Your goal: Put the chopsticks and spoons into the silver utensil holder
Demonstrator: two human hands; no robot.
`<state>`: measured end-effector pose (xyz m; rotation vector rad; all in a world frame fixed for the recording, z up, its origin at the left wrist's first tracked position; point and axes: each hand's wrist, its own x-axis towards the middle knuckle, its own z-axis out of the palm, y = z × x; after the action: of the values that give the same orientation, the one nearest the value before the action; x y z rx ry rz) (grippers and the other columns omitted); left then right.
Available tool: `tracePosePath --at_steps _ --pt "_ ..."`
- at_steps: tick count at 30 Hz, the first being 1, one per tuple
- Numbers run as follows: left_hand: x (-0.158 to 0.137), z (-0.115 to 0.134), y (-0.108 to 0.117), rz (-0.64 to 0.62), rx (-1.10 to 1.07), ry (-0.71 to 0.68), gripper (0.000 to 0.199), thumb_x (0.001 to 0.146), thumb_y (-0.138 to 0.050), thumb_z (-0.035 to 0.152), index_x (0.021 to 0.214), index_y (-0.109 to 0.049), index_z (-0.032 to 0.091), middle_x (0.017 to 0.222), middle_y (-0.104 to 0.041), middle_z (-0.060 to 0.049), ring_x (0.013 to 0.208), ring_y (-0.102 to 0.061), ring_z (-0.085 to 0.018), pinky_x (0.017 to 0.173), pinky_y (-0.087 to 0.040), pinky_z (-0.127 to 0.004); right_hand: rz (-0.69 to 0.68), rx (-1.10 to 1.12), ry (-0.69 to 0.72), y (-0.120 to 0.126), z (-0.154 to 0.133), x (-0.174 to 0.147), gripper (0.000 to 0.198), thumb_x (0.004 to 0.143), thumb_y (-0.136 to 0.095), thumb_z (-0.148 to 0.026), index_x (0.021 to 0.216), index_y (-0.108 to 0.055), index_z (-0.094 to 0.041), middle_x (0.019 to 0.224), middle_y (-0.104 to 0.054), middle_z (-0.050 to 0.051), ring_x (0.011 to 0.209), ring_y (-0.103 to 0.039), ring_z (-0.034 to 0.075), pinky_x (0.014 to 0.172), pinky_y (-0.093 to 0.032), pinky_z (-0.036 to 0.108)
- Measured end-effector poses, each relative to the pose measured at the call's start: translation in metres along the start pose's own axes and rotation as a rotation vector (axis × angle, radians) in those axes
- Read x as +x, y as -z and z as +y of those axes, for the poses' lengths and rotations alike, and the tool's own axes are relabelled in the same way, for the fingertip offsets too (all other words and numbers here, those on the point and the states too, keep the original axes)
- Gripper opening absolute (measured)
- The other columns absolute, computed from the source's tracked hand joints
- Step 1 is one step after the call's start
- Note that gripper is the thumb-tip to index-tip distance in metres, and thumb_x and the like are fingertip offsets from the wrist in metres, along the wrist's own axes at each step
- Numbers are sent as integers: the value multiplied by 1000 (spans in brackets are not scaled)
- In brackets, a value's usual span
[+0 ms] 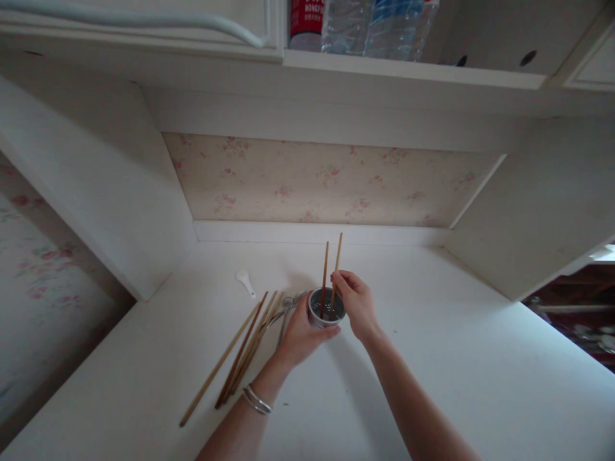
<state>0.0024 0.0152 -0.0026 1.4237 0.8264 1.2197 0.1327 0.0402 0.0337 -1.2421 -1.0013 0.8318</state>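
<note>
The right hand (358, 307) pinched two upright chopsticks (331, 272) inside the holder (327, 308), which the left hand (300, 333) gripped.

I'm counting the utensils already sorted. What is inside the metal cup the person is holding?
Two wooden chopsticks stand upright in the metal cup, which the left hand grips while the right hand holds one stick. The dark interior shows small holes; the chopstick tips are hidden.

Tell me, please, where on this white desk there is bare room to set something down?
The desk is bare right of the right hand, out to the side panel. Left of the cup it is crowded: loose chopsticks, metal utensils, and a white spoon.
</note>
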Motion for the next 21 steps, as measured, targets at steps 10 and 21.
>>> tracePosePath --at_steps 10,21 --pt "1 -5 0 -14 -42 2 70 59 -80 12 121 -49 21 120 -60 -6 111 -57 -20 100 -42 -38 -23 -75 -64 -3 9 -10 37 73 -64 -51 86 -73 -18 82 -72 5 79 -63 20 71 -46 30" --pt "1 -2 1 -13 -7 3 69 58 -80 12 121 -50 21 119 -61 -6 110 -58 -21 99 -42 -39 -74 -7 -108 4 10 -16 42 75 -64 -50 104 -71 -19 103 -72 6 98 -64 24 91 -48 38"
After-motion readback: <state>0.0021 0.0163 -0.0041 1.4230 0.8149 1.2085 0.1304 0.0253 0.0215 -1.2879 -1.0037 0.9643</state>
